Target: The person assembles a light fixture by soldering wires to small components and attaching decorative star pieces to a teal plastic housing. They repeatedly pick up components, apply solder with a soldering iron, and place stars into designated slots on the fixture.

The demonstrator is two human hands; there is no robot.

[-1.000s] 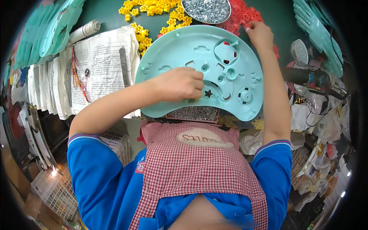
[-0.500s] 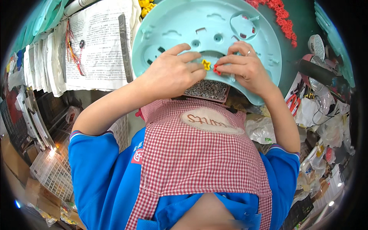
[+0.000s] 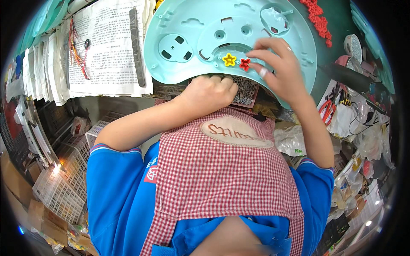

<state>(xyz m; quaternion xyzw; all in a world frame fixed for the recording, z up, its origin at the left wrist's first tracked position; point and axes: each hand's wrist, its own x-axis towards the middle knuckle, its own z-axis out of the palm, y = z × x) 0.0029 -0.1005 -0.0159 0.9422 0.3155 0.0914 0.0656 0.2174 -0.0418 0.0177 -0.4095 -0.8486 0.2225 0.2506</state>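
Observation:
A large pale turquoise plastic panel [image 3: 200,38] with holes and moulded shapes lies in front of me. A yellow star piece [image 3: 229,59] and a red star piece [image 3: 244,64] sit side by side in its curved middle slot. My right hand [image 3: 275,68] rests on the panel, fingertips touching the red star. My left hand [image 3: 209,94] is curled at the panel's near edge, fingers tucked under it above a small box of grey metal bits [image 3: 244,90]; what it holds, if anything, is hidden.
Printed paper sheets [image 3: 106,51] with a dark strip [image 3: 137,47] and red wires [image 3: 77,47] lie to the left. Red plastic pieces [image 3: 318,19] are scattered at upper right. Tools, bags and clutter [image 3: 350,115] crowd the right; white baskets [image 3: 64,183] stand lower left.
The panel has slid toward me and the view has tilted. A yellow and a red star now sit in its slot. My left hand dropped from the panel top to its near edge.

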